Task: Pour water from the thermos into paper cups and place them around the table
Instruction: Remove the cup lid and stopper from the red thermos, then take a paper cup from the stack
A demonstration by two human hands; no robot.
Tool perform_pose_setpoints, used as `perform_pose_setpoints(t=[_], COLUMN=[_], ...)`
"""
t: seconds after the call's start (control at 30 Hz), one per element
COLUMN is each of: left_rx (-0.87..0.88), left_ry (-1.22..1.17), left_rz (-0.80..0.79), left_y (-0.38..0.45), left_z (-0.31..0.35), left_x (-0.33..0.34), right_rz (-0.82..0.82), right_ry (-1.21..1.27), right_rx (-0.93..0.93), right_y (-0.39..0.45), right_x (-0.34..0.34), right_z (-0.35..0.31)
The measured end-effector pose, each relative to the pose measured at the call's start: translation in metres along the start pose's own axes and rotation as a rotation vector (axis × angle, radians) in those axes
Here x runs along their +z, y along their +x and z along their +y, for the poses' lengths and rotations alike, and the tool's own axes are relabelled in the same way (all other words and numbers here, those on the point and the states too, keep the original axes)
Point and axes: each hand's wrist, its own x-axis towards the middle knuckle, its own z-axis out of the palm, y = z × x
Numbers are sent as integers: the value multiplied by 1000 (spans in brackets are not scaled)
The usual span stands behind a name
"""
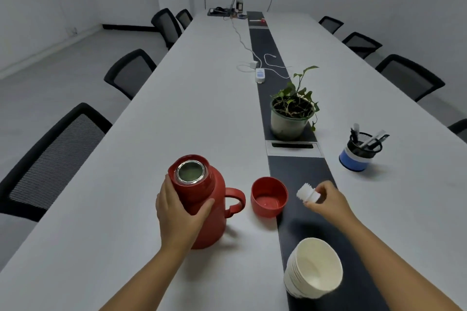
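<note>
Thermos [202, 199] open; red lid [269, 199], stacked cups [313, 267] beside.

No legible text, labels or numbers

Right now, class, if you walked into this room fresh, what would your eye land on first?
First, the open red plastic thermos near the table's near end, gripped by the left hand, its red cup-shaped lid standing mouth up just to its right. Next, the right hand pinching the white ribbed stopper above the dark centre strip, with the stack of white paper cups lying tilted nearer the camera.
</note>
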Motion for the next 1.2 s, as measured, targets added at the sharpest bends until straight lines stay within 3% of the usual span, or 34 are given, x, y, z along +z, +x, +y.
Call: perform_pose_setpoints(t=[0.13,0.27,0.43,0.63,0.77,0.87,0.97,1.07,1.2], left_rx=[14,9,27,37,38,39,91,258,100], left_ry=[54,54,83,91,63,54,112,191,-9], left_rz=[60,97,110,94,40,-7,-20,-216,-784], left_y=[-2,-6,-4,-4,-3,-9,-43,-101,-137], left_z=[-4,3,-1,-3,-2,-2,-4,-15,-1], left_x=[11,12,15,14,11,7,9,22,54], right_rz=[-25,26,55,16,36,68,60,-13,-40], right_ry=[105,223,29,8,261,329,196,-138,-338], right_rx=[86,34,-22,-4,58,-38,-274,-442,-498], right_y=[11,22,26,15,-22,-73,-115,-142,-157], right_x=[30,49,72,61,29,0,-25,-34,-34], right_z=[45,57,66,64,56,46,32,29,29])
